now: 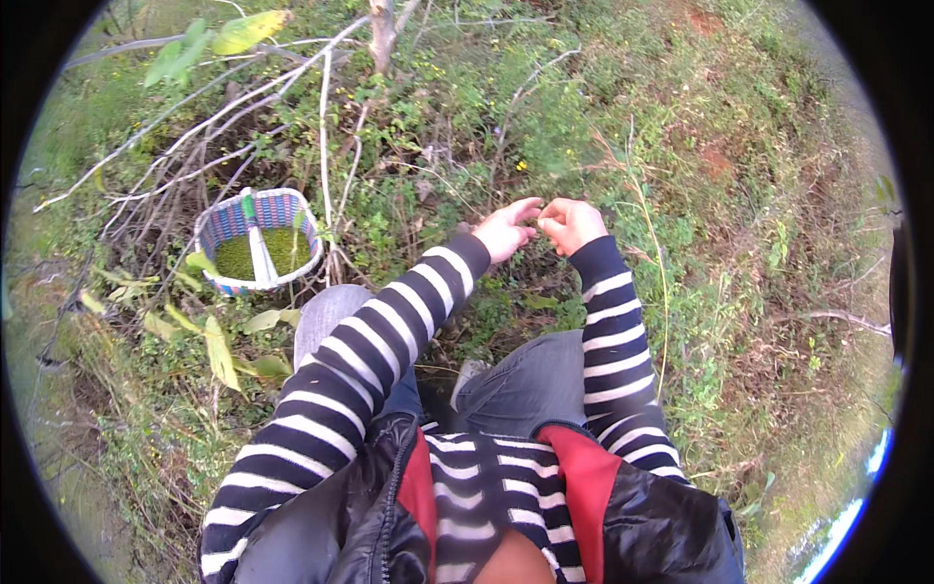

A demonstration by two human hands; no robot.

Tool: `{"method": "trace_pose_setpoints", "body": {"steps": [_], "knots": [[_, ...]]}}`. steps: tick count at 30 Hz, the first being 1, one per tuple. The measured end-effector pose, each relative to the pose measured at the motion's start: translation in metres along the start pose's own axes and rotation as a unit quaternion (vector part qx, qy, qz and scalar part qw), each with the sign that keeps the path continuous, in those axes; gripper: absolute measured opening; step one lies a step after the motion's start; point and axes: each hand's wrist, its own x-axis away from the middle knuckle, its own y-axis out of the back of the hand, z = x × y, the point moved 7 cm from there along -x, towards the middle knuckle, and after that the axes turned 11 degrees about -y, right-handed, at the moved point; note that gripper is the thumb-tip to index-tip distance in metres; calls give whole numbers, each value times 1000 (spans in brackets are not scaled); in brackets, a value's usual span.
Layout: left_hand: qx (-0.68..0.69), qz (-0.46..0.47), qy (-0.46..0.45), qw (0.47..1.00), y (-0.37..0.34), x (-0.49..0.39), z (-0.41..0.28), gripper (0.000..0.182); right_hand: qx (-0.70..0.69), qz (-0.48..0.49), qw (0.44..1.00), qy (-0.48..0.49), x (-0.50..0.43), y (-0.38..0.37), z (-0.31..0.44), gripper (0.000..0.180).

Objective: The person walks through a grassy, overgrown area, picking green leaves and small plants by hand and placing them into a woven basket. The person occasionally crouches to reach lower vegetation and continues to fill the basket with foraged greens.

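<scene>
In the head view, my left hand is held out over low green plants, its fingers apart and slightly curled. Almost touching it is my right hand, whose thumb and forefinger are bent together; whether a small thing is pinched there is too fine to tell. Leafy weeds with a small yellow flower grow just beyond both hands. To the left stands a woven basket in blue and pink with a white rim. A white handle, green at its far end, crosses over many small green pieces inside.
Thin bare branches spread from a small trunk behind the basket. A dry grass stalk rises to the right of my right forearm. Large yellow-green leaves hang near my left knee. Weeds cover the ground around me.
</scene>
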Motion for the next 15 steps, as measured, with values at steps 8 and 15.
{"method": "trace_pose_setpoints", "body": {"steps": [8,15], "knots": [[31,165,42,985,-59,-28,59,18,-263,20,963,-50,21,30,-44,15],[-1,141,56,988,-50,-25,73,22,-475,-119,870,-58,33,79,-96,15]]}}
